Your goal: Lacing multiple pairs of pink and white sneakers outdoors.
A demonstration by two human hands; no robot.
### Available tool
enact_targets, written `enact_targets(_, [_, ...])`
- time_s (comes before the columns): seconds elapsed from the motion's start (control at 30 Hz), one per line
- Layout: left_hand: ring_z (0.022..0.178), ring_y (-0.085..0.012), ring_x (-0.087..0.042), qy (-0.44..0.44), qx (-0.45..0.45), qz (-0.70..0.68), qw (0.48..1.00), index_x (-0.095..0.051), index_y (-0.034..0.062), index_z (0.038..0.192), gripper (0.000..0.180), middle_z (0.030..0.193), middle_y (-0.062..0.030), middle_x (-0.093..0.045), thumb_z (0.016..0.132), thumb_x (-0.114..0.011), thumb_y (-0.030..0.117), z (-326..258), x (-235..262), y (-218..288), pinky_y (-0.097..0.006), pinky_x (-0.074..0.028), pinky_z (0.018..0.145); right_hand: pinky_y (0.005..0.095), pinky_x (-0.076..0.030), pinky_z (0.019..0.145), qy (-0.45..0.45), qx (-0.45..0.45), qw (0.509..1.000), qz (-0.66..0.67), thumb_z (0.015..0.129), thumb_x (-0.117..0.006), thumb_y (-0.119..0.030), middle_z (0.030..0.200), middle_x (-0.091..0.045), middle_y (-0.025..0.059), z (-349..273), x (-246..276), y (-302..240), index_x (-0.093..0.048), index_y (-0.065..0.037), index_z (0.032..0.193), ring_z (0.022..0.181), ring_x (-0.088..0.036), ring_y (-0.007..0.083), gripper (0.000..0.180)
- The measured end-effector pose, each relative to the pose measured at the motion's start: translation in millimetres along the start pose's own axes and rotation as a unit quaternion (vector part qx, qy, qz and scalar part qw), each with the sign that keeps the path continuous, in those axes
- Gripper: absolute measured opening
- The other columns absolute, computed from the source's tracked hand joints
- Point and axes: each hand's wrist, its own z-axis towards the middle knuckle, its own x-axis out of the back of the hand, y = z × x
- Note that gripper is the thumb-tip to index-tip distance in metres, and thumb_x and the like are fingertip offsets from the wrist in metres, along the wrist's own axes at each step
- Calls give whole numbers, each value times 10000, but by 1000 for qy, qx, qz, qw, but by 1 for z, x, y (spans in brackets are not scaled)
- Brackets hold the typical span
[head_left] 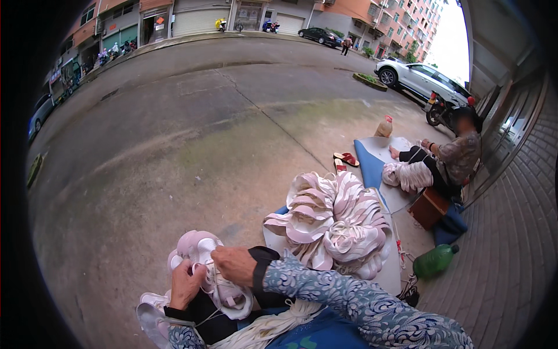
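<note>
A pink-and-white sneaker upper [237, 305] rests on my lap, its toe pointing away. Over its lacing area, my left hand [186, 285] pinches a white shoelace [210, 266] from the left side. Closed on the lace from the right is my right hand [234, 264], its fingertips partly hidden behind its own back. More pink-and-white shoe parts lie beyond and to the left, among them a light shoe piece [150, 320] by my left wrist. A thick bundle of cream laces [276, 326] lies across my blue-covered lap.
A large heap of similar sneaker uppers [349, 227] sits ahead on a pale mat. Farther right, a person [459, 151] sits beside more shoes. Nearby are a green bottle [435, 262], a brown box [429, 208], red sandals [347, 159] and a brick wall [511, 232].
</note>
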Motion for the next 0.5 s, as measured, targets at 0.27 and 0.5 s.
enact_targets(0.27, [785, -103, -591, -96, 76, -240, 963, -616, -5, 1076, 330, 890, -43, -642, 767, -688, 84, -16, 14, -7, -239, -482, 685, 478, -500, 656, 30, -31, 998, 42, 827, -577, -118, 828, -605, 196, 4, -4, 7, -561, -22, 858, 770, -625, 397, 102])
enact_targets(0.5, [895, -130, -589, -46, -92, -108, 989, -613, 5, 1189, 413, 998, -66, -657, 814, -671, 167, -28, 11, -22, -264, -480, 788, 473, -488, 635, 46, -64, 983, 165, 789, -589, -133, 724, -606, 239, 9, 0, 11, -596, -31, 712, 709, -619, 401, 129])
